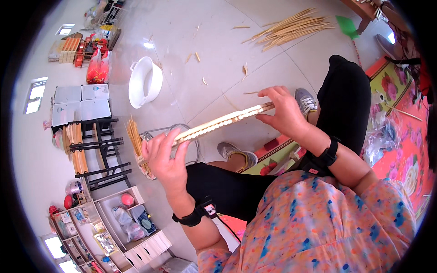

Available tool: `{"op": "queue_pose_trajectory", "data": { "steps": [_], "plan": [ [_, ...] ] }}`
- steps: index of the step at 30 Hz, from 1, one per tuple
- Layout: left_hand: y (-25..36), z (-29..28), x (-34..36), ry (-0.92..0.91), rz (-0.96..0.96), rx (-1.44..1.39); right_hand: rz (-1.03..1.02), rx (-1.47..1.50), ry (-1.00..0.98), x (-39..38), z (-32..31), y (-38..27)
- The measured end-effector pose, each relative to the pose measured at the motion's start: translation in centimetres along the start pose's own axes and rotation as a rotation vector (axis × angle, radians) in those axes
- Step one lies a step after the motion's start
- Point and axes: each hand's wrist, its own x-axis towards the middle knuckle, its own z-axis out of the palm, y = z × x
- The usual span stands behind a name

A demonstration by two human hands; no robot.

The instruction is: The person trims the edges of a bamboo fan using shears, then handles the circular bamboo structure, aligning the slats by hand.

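Observation:
My left hand (168,161) and my right hand (287,116) grip opposite ends of a long, narrow pale straw strip (223,122), raised over my lap and slightly higher on the right. A row of small light segments runs along it; their detail is too small to make out. Behind my left hand, a bundle of thin straw sticks (133,136) rests beside a loop of grey cable (195,146). More straw sticks (291,28) lie spread on the tiled floor, with short scraps (198,58) nearer the middle.
A white plastic tub (136,82) sits on the floor. At left are folding tables (98,148), a shelf unit (136,248) and a red bag (93,68). A floral mat (400,141) with clear plastic bags (378,136) is at right, near another person's foot (386,44).

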Motion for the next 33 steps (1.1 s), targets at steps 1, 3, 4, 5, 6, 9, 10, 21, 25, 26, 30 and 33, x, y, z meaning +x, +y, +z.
{"op": "queue_pose_trajectory", "data": {
  "steps": [1,3,4,5,6,9,10,21,25,26,30,33],
  "plan": [
    [-0.6,-0.4,-0.3,0.021,-0.019,-0.037,0.013,0.022,0.011,0.0,0.1,-0.1],
    [-1.8,-1.1,-0.8,0.075,-0.028,-0.094,0.025,0.045,0.028,0.1,0.0,-0.3],
    [-2.2,-1.3,-1.1,0.077,-0.022,-0.092,-0.02,0.027,0.056,0.2,-0.2,-0.4],
    [-2.6,-1.6,-1.4,0.109,-0.114,-0.226,-0.065,0.007,0.085,0.3,-0.4,-0.6],
    [-3.2,-1.8,-2.0,0.143,-0.211,-0.356,-0.07,0.01,0.086,0.4,-0.7,-1.0],
    [-4.8,-1.6,-3.0,0.161,-0.258,-0.564,-0.277,-0.002,0.209,0.8,-2.7,-2.5],
    [-5.2,-1.5,-3.2,0.149,-0.28,-0.651,-0.279,-0.017,0.225,0.7,-3.2,-3.0],
    [-4.4,-0.7,-3.3,0.087,-0.389,-0.441,-0.307,-0.095,0.253,1.3,-4.6,-4.7],
    [1.0,-2.1,-1.0,0.131,-0.179,-0.139,-0.336,-0.107,0.234,1.8,-3.7,-5.9],
    [2.7,-1.6,-0.6,0.138,-0.185,-0.146,-0.347,-0.109,0.229,1.8,-3.4,-6.2],
    [7.5,0.3,0.0,0.026,-0.046,0.111,-0.38,0.159,0.145,1.9,-3.2,-8.7],
    [6.8,1.0,-0.2,-0.007,-0.092,0.161,-0.389,0.187,0.175,2.0,-4.4,-8.8]
  ]
}}
